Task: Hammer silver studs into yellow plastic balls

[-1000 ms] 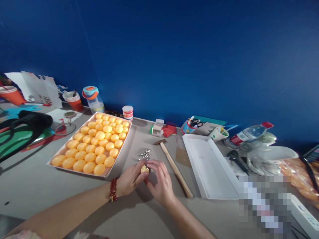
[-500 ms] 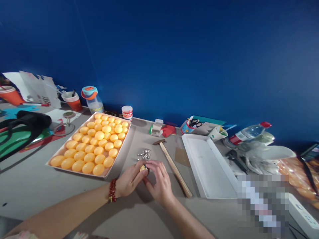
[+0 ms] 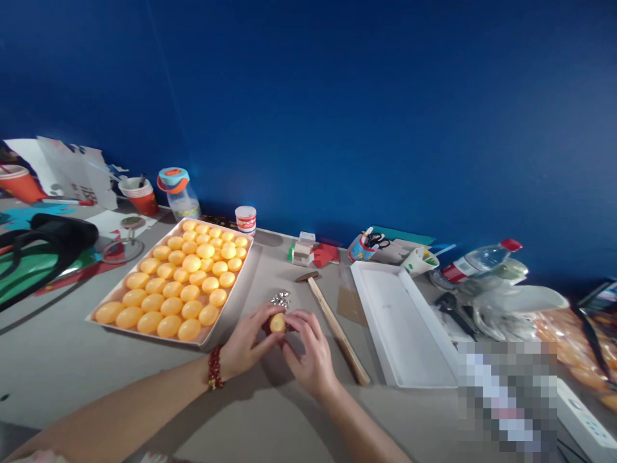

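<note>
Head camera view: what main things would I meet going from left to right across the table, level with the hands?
Tray of orange balls → left hand → small round yellow object → right hand → hammer → long white tray → clear plastic bag with orange contents.

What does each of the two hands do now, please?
Left hand: fingers curled, holding one side of the yellow ball.
Right hand: fingers bent, touching the ball's other side.
</note>
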### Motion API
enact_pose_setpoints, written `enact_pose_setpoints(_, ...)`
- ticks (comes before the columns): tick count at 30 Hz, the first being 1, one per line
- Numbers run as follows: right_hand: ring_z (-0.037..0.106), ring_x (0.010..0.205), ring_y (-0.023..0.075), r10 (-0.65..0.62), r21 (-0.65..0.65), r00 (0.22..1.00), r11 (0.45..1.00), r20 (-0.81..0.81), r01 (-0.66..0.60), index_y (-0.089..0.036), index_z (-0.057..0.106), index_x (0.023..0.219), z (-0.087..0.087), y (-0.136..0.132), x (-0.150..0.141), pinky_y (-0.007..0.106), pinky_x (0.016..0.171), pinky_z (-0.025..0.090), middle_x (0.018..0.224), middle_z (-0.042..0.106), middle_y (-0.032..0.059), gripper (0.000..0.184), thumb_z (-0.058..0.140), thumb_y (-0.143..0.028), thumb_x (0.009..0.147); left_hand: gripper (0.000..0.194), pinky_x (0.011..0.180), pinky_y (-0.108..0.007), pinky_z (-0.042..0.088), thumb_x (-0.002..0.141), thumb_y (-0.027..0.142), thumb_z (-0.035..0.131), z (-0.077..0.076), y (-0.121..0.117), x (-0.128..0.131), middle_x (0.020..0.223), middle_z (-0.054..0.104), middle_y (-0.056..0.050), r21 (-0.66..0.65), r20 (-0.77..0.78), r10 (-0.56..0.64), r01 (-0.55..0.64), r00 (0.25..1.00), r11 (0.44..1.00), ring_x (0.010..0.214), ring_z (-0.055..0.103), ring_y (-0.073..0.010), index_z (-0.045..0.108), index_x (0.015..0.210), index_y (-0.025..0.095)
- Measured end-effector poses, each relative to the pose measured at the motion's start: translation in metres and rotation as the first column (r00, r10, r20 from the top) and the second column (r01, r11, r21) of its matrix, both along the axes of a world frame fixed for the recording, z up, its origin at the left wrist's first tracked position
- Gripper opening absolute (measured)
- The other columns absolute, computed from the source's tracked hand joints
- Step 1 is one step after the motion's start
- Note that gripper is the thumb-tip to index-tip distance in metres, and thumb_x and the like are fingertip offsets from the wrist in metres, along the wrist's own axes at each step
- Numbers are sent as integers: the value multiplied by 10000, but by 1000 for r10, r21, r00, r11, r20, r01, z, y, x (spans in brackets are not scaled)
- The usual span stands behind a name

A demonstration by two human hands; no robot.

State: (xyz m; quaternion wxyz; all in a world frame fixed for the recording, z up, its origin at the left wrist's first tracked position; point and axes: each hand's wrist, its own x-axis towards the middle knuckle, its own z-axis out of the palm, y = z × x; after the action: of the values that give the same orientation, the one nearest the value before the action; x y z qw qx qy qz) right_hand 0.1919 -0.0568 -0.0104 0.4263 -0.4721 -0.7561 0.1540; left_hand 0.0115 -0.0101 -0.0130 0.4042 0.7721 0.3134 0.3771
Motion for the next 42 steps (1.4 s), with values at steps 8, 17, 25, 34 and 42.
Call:
enact_pose_setpoints(8,557,1160,239,-21,-16,998,1000,-54,20,-231,528,1254,0,0,2,410,970,504,1218,571,117,373,516,-128,896,393,1036,-348,462,941,271,544,-5,5,0,1318,619,-82,3,81,24,-24,996,1000,1220,569,-230,562,1334,269)
enact_pose_setpoints(17,562,1157,232,-14,2,1000,1000,-25,14,-236,532,1254,-2,1,2,397,963,512,1227,563,115,377,516,-124,895,350,1035,-353,472,950,244,530,-9,5,0,1295,650,-68,5,120,17,-18,993,1000,1213,580,-217,605,1291,270)
enact_pose_setpoints(25,574,1141,231,2,23,1000,1000,-20,-2,-246,535,1243,2,0,0,387,945,524,1216,568,111,373,526,-124,891,334,1021,-407,473,927,325,563,-4,6,2,1247,680,-95,-63,127,19,-11,992,998,1171,603,-254,650,1236,234)
enact_pose_setpoints(34,604,1048,227,-18,-35,996,999,-87,15,-222,484,1284,4,0,-2,376,865,557,1187,597,114,417,567,-153,881,345,1019,-411,485,933,335,552,7,4,4,1246,693,-86,-207,201,3,39,980,978,1162,624,-270,659,1241,221)
enact_pose_setpoints(42,571,1159,257,-26,9,1000,1000,-5,26,-229,511,1241,2,1,-1,451,976,503,1217,606,121,385,573,-143,870,399,1106,-431,407,958,305,510,0,-1,2,1400,582,-72,-218,197,-22,65,980,974,1281,540,-259,564,1351,253)
